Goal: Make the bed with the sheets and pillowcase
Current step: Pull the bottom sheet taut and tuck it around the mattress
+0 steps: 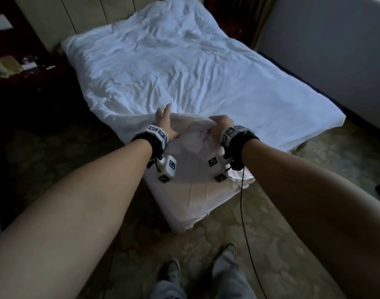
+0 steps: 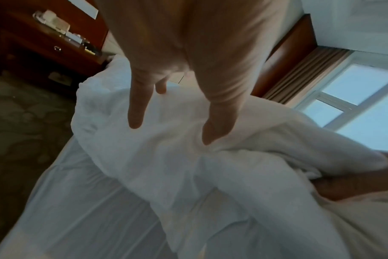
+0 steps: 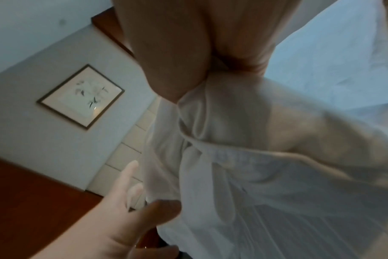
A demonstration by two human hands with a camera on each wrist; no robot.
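Observation:
A crumpled white sheet [image 1: 174,67] covers the bed, and its near corner is lifted off the mattress [image 1: 191,201]. My right hand [image 1: 220,125] grips a bunch of that raised corner in a fist; the right wrist view shows the fabric [image 3: 255,175] hanging from the closed fingers [image 3: 177,70]. My left hand [image 1: 165,123] is just left of it, fingers straight. In the left wrist view its thumb [image 2: 210,131] presses into the sheet [image 2: 166,166] while the index finger [image 2: 136,113] stays extended above it. No pillowcase shows.
A dark wooden nightstand [image 1: 23,70] with a phone and small items stands left of the bed. A padded headboard [image 1: 77,16] is at the far end, a wall [image 1: 325,50] on the right. Patterned carpet [image 1: 292,212] surrounds the bed; a black cable [image 1: 242,201] hangs from my right wrist.

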